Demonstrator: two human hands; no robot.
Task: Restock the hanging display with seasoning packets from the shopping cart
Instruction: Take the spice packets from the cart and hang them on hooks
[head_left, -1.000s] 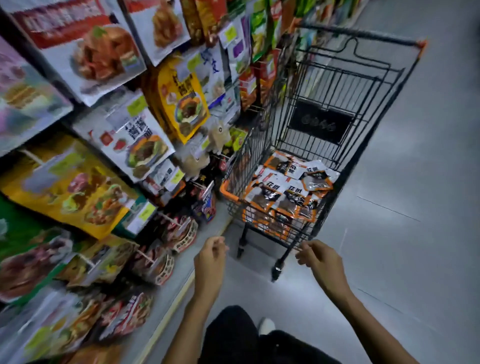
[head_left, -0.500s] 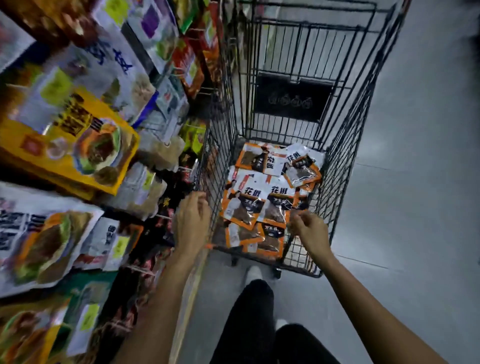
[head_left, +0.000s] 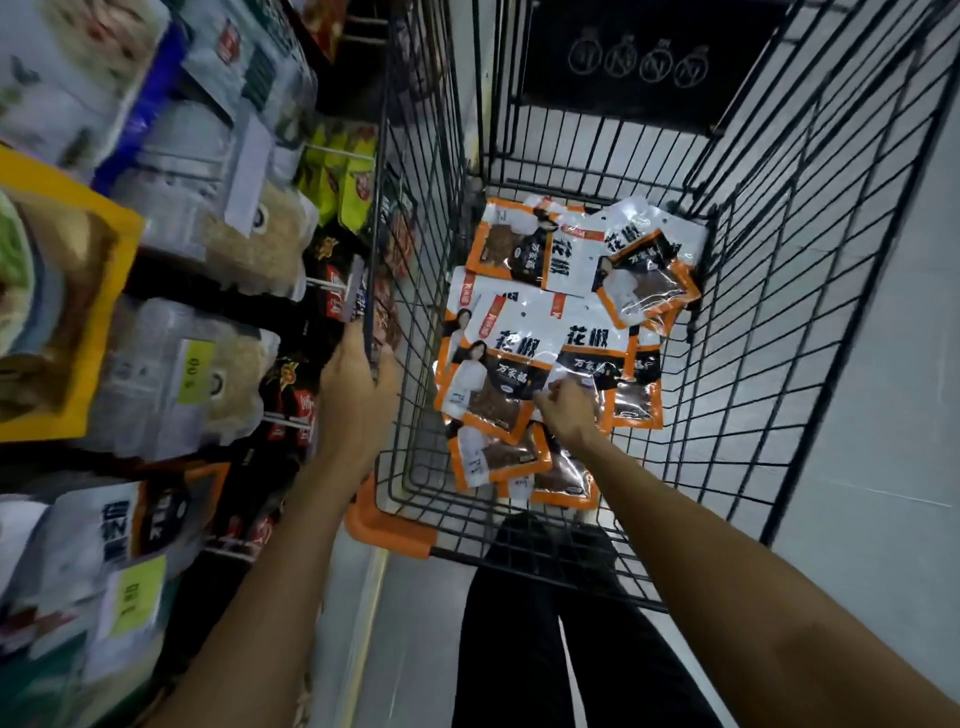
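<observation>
Head view: wire shopping cart beside the hanging display. Orange-and-white seasoning packets lie heaped on the cart floor. Left hand grips the cart's left wall. Right hand, inside the cart, has its fingers curled against a packet; whether it grasps the packet cannot be told.

花椒 in bold black on seasoning packets in the shopping cart

Repeated on at least four packets across the cart bed; under it, on a dark band, smaller white script starting 万家. At the cart's far end, a black panel with four white circular pictograms. Left of the cart, yellow price tags on hanging bags, digits too blurred to read.
</observation>
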